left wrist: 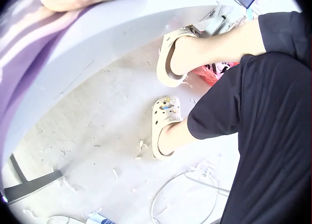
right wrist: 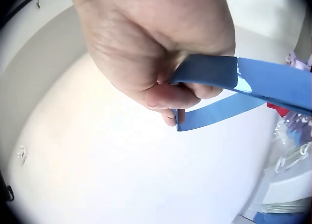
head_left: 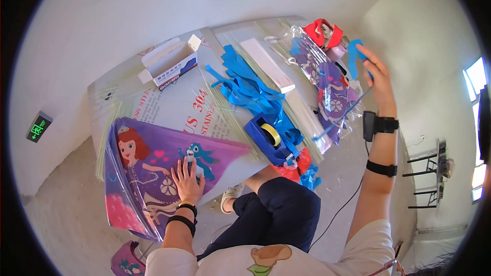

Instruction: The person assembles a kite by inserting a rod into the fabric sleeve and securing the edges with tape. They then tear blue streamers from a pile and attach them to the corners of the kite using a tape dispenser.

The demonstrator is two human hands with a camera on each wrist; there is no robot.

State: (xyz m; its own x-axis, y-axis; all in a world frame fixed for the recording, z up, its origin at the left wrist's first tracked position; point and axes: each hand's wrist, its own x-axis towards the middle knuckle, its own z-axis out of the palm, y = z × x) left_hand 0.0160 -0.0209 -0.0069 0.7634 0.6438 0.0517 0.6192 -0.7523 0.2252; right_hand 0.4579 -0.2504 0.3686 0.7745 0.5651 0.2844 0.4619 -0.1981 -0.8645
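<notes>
My left hand lies flat with spread fingers on a purple cartoon kite at the table's near left corner. My right hand is raised at the far right and pinches a blue ribbon strip; the right wrist view shows its curled fingers pinching the blue ribbon strip, which trails away to the right. A long thin length of it hangs down toward the table. The left wrist view shows only the kite's edge, the floor and my legs.
On the white table lie a heap of blue ribbons, a blue tape dispenser, a white box, a white strip, packaged kites and a red item. My knees are below the table edge.
</notes>
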